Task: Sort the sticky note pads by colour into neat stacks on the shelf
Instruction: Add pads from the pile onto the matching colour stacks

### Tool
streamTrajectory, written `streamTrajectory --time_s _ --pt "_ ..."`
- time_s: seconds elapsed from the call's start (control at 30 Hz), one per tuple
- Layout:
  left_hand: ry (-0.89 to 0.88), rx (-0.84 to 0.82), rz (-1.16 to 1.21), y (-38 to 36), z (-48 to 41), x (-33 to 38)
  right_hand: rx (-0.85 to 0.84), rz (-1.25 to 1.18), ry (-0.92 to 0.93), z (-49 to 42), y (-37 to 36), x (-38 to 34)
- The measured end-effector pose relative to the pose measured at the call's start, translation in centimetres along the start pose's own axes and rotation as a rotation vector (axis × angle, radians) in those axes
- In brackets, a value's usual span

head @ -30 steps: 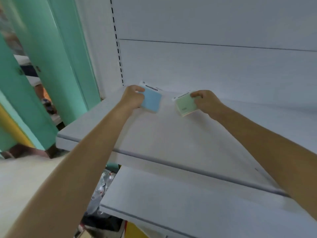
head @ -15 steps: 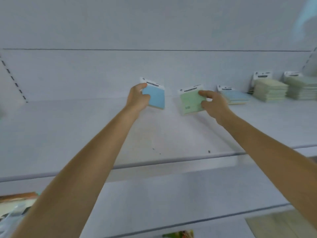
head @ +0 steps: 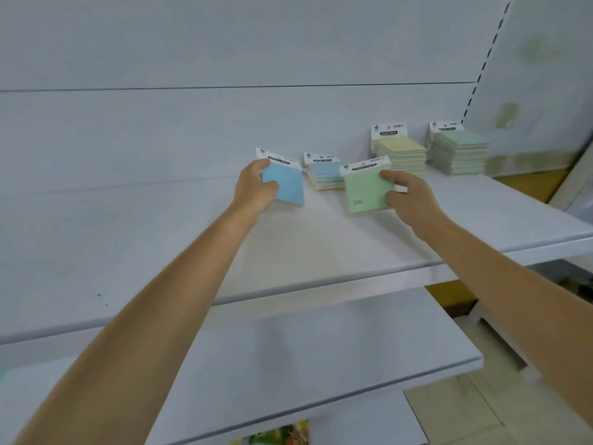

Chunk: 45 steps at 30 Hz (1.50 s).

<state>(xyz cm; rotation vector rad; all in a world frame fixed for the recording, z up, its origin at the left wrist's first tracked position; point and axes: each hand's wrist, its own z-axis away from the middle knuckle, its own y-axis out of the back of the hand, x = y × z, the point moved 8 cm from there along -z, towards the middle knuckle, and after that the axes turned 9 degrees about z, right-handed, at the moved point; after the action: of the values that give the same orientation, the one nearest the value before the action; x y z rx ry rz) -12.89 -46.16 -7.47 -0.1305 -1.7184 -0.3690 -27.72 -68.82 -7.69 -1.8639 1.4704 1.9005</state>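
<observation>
My left hand (head: 255, 187) grips a blue sticky note pad (head: 285, 184) by its left edge, held above the white shelf (head: 160, 239). My right hand (head: 406, 195) grips a green sticky note pad (head: 365, 187) by its right edge, also off the shelf. Behind and between them lies a short stack topped by a blue pad (head: 324, 175). Further right stand a taller yellow stack (head: 401, 154) and a green stack (head: 459, 152), both against the back wall.
A second white shelf (head: 321, 354) juts out below. The white back panel (head: 224, 123) rises behind the pads, with a slotted upright (head: 481, 69) at the right. Tiled floor (head: 465, 409) shows at the bottom right, and some colourful packaging (head: 276, 435) below the lower shelf.
My view has swung right along the shelf, so the three stacks now sit close to my hands. Both hands have kept their pads and moved rightward toward the stacks.
</observation>
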Motion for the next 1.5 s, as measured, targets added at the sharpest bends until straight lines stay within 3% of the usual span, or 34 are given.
streamTrajectory --time_s 0.2,0.5,0.73,0.93,1.0,1.1,1.3,1.5 --pt "0.017 0.017 0.001 -1.8 -2.0 1.0 0.013 -0.043 -0.01 -2.8 0.6 1.5" --pt "-0.059 -0.163 -0.027 -8.4 -5.9 3.2 0.085 -0.067 0.01 -6.3 2.7 2.5" --pt "0.016 -0.217 -0.269 -11.6 -7.8 1.3 0.082 -0.076 0.026 -8.1 4.1 4.1" --pt "0.113 -0.148 -0.455 -12.1 -8.1 1.0 -0.003 -0.102 0.118 -9.9 4.1 4.1" --pt "-0.008 -0.035 -0.588 -12.3 -8.3 1.9 -0.024 -0.145 0.127 -10.9 5.1 4.1" --pt "-0.358 0.034 -0.616 -15.4 -6.3 5.5 -0.029 -0.166 0.155 -12.8 7.9 4.3" --pt "-0.59 -0.453 -0.723 -28.7 -1.7 6.0 0.094 -0.145 0.198 -17.0 15.0 6.8" --pt "-0.494 -0.694 -0.813 -38.2 0.0 4.3 0.089 -0.109 0.082 -22.5 19.8 10.8"
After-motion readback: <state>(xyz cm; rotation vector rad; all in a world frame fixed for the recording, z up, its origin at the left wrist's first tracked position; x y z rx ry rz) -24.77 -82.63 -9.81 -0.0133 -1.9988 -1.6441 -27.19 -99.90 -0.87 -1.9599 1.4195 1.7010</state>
